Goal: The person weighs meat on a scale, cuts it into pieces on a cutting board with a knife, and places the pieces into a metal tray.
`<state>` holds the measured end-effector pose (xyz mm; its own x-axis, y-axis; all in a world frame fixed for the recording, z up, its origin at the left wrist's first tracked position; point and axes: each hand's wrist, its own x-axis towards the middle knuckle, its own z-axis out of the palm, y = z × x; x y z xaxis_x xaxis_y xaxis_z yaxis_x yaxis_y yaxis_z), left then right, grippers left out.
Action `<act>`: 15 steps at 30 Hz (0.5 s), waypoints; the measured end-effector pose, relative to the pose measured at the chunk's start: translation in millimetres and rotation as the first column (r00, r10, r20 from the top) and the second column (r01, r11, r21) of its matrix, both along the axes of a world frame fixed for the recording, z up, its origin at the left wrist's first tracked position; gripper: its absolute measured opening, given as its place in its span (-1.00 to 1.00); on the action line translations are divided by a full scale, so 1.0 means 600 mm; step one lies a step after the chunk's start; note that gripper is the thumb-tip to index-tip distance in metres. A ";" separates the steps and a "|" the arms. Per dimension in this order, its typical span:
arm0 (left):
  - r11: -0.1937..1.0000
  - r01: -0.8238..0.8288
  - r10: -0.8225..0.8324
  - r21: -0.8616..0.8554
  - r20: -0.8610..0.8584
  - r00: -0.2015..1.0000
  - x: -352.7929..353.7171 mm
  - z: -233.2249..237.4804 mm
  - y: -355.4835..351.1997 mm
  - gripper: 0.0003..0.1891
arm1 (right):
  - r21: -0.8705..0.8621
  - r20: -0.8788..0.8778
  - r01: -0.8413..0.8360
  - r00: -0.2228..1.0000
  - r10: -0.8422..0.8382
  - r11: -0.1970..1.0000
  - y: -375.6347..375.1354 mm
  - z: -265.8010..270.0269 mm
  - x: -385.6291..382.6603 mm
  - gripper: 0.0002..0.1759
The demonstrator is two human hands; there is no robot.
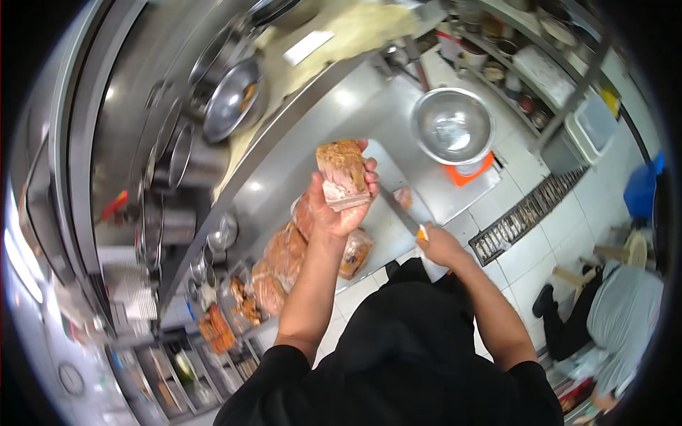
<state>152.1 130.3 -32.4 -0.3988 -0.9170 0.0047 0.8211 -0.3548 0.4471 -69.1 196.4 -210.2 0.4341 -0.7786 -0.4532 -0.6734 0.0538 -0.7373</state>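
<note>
Left hand [341, 219] palm up, thumb and fingers wrapped round a block of meat [341, 165], lifted above the worktop. Block is chunky, squared off: browned rough crust on top, paler pink-beige side, layered whitish edge near the palm. Right hand [442, 248] closed on a knife [399, 211], orange showing at the handle; long narrow metal blade angled up toward the left fingers. Can't tell if blade touches meat or fingers. Hands apart, one thing each.

Below: pale, smooth, flat cutting board [394, 238], small pinkish meat scrap [403, 197] on it, beside the blade. Left of the board, heap of bagged meat [285, 248], rounded lumps in shiny clear plastic; another wrapped chunk [356, 253] just right of the left forearm. Browned pieces [245, 302] and reddish-brown slabs [216, 329] further out, lower left.

Worktop [348, 106] is brushed, shiny metal. Round, shiny metal bowl [453, 122] at its far right, bright orange flat item [470, 172] partly under it. Beyond: white square floor tiles [579, 206], slotted drain grate [526, 216], metal pots [177, 216] at left, person in grey top [625, 305] at far right.
</note>
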 end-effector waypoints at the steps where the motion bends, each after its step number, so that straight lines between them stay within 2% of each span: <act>1: 0.999 -0.048 0.048 0.011 0.001 0.999 0.010 0.001 0.019 0.14 | -0.018 -0.004 -0.011 1.000 0.011 1.000 -0.002 0.000 0.000 -0.48; 5: 0.988 -0.155 0.153 -0.001 -0.138 0.979 0.049 -0.014 0.078 0.12 | -0.069 0.001 -0.060 0.998 0.060 0.996 -0.011 -0.002 -0.003 -0.53; 8: 0.981 -0.190 0.182 -0.035 -0.165 0.969 0.069 -0.013 0.115 0.14 | -0.082 0.006 -0.076 0.997 0.077 0.994 -0.013 0.013 -0.003 -0.57; 15: 0.947 -0.317 0.313 -0.057 -0.073 0.947 0.104 -0.024 0.157 0.17 | -0.153 -0.007 -0.084 0.996 0.084 0.985 -0.005 0.027 -0.001 -0.60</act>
